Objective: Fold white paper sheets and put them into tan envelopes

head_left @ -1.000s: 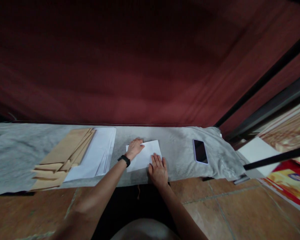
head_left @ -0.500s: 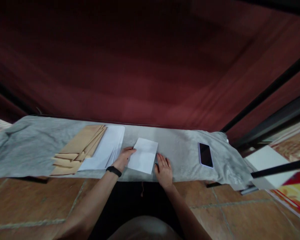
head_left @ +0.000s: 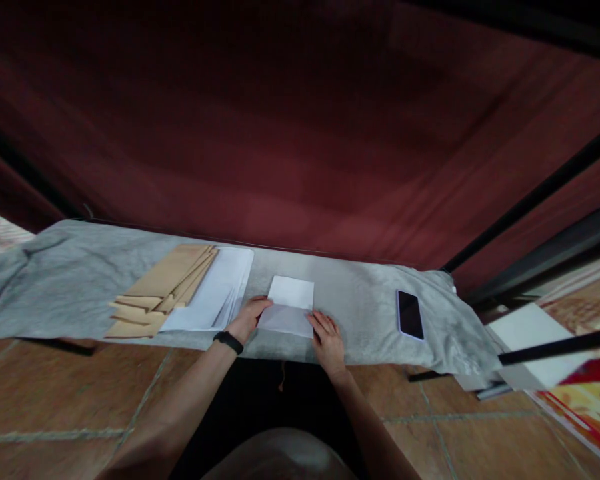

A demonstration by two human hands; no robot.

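A white sheet of paper (head_left: 291, 291) lies before me on the grey cloth, its lower part now bent up along a crease and shaded. My left hand (head_left: 253, 315) grips the sheet's left edge between thumb and fingers. At the opposite edge, my right hand (head_left: 327, 338) pinches the paper near the crease. Left of the sheet rests a stack of white paper (head_left: 200, 313), partly covered by several brown envelopes (head_left: 167, 280) that overlap one another.
A phone (head_left: 410, 315) with a dark screen lies to the right on the grey cloth (head_left: 365, 293). Dark red fabric (head_left: 290, 167) hangs behind. At the far right are a white board (head_left: 537, 340), a black bar and a red-yellow package (head_left: 590, 400). Tiled floor (head_left: 55, 393) shows below.
The paper has turned slightly straighter, and its lower part has lifted along the crease. My right hand has gone from lying beside the sheet to holding its right edge.
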